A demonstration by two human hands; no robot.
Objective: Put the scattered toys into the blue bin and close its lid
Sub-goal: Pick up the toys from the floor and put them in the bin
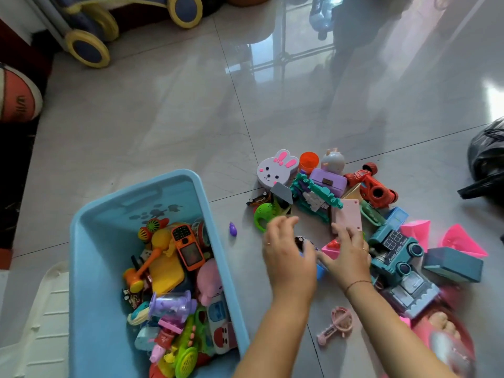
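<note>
The open blue bin (pixel 81 241) stands on the floor at the left, about half full of toys such as an orange toy phone (pixel 188 246). To its right lies a pile of scattered toys: a grey bunny case (pixel 275 169), a red car (pixel 373 184), a green-and-purple toy (pixel 313 195) and a blue truck (pixel 395 257). My left hand (pixel 289 257) curls around a small dark-wheeled blue toy (pixel 300 240) at the pile's near edge. Right beside it, my right hand (pixel 347 255) closes on a pink piece (pixel 331 248). The white lid (pixel 41 323) lies left of the bin.
A small purple toy (pixel 233 229) lies alone between bin and pile, and a pink rattle (pixel 336 324) lies near my right forearm. A basketball (pixel 19 96) and a wheeled baby walker (pixel 90 31) stand at the back left. A black bag (pixel 488 156) sits far right.
</note>
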